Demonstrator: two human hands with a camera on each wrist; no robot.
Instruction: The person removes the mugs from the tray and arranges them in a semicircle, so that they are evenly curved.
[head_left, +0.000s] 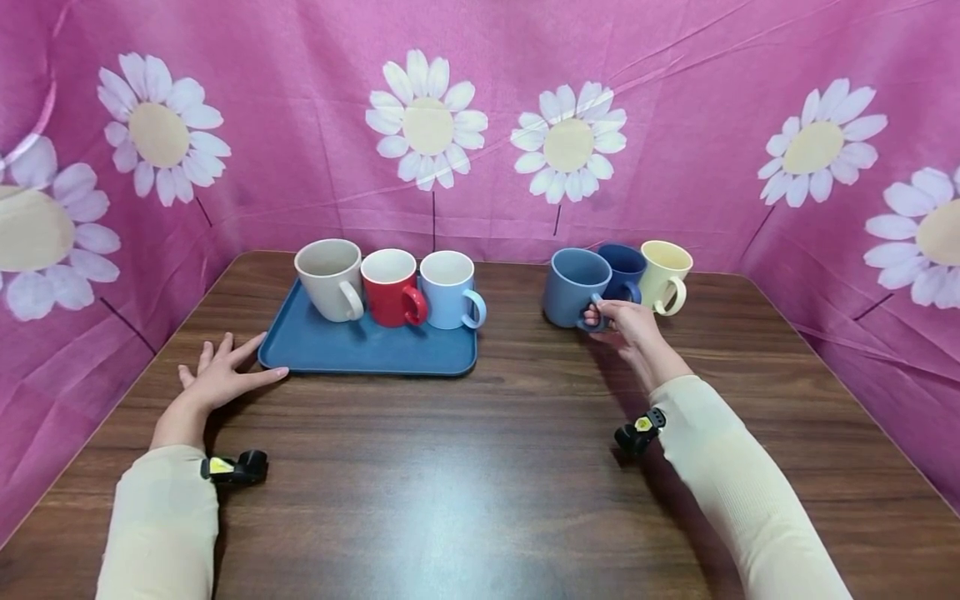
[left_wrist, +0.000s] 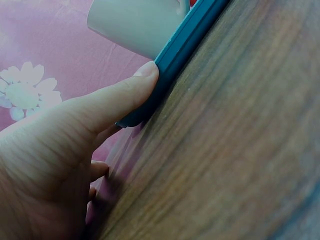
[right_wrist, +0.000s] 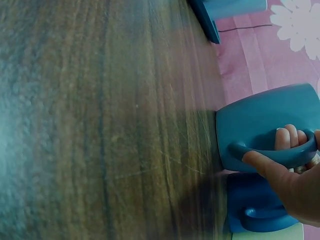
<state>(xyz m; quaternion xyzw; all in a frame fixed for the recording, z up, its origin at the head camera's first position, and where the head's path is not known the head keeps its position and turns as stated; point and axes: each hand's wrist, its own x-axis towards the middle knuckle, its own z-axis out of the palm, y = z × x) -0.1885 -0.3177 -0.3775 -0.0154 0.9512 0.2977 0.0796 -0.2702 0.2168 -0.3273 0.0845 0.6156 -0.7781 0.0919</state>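
Observation:
A blue tray [head_left: 352, 350] lies on the wooden table and carries a beige mug [head_left: 327, 278], a red mug [head_left: 390, 287] and a light blue mug [head_left: 448, 290]. My left hand [head_left: 221, 375] lies flat on the table, its thumb touching the tray's front left corner [left_wrist: 172, 62]. To the right stand a slate blue mug [head_left: 573, 286], a dark blue mug [head_left: 622, 271] and a pale yellow mug [head_left: 663, 273]. My right hand [head_left: 626, 321] grips the slate blue mug's handle [right_wrist: 272, 150], fingers through the loop and thumb on its outside.
Pink cloth with white daisies [head_left: 427, 125] walls in the table [head_left: 465, 467] at the back and both sides. Bare wood stretches between the tray and the right-hand mugs and across the front half.

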